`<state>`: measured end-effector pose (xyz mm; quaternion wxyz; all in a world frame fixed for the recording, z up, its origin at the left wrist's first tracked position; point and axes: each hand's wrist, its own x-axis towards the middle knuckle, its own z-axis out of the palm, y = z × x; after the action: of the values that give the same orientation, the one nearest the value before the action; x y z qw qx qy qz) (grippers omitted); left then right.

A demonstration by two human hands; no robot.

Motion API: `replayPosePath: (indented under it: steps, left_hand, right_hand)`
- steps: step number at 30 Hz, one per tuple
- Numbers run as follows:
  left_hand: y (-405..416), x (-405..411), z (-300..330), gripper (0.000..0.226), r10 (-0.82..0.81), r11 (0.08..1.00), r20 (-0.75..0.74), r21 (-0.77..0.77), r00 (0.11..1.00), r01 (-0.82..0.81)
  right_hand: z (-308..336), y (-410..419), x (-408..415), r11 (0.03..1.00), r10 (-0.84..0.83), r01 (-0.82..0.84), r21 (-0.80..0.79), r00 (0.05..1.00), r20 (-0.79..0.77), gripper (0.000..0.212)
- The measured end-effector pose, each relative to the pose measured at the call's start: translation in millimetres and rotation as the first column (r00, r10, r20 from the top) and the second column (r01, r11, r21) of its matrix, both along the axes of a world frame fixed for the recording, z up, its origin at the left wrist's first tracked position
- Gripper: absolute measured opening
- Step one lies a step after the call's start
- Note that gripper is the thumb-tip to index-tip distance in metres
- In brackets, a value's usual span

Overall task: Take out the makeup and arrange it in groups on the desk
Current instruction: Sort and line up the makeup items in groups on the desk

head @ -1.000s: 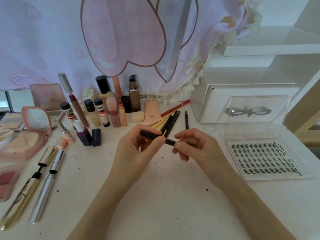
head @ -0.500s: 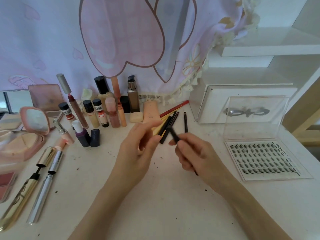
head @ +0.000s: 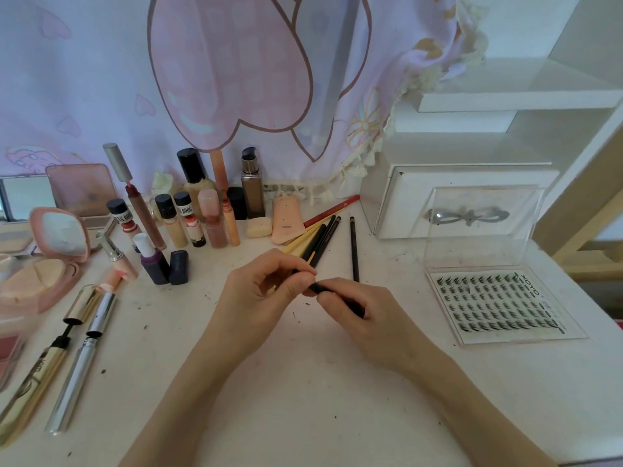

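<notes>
Hands [head: 315,291] meet mid-surface [head: 303,399]. My left hand [head: 266,294] and right hand [head: 357,315] both pinch a black pencil [head: 318,287]. More pencils [head: 320,237] lie at 12 o'clock.

Desk [head: 303,399], white, speckled. Centre: left hand [head: 259,298] and right hand [head: 357,315] meeting on a short black pencil [head: 318,287], fingertips of both pinching it (its tip hidden inside the right hand). Behind: fan of pencils [head: 317,235], black, yellow and red; one black pencil [head: 354,249] lying apart to their right. Rear left: cluster of upright bottles [head: 188,214]. Far left: open pink compact [head: 50,257], two uncapped mascaras [head: 64,358] lying side by side. Right: lash tray [head: 499,305], clear lid raised; white box [head: 455,197] behind it
</notes>
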<state>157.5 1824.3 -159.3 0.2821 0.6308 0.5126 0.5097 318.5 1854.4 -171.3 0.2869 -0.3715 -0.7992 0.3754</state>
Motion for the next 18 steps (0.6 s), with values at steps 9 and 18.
replayPosePath:
  steps: [9,18]
  left_hand:
    - [-0.4,15.6,-4.3,0.023,0.325,0.946,-0.226,0.096,0.918,-0.311]
    - [2.9,82.1,-11.5,0.015,0.057,0.976,-0.618,-0.132,0.784,-0.175]
  right_hand:
    - [24.4,7.5,49.3,0.949,-0.133,0.183,-0.258,0.971,0.197,0.041]
    - [16.6,25.6,50.4,0.851,-0.506,0.512,0.118,0.739,0.444,0.018]
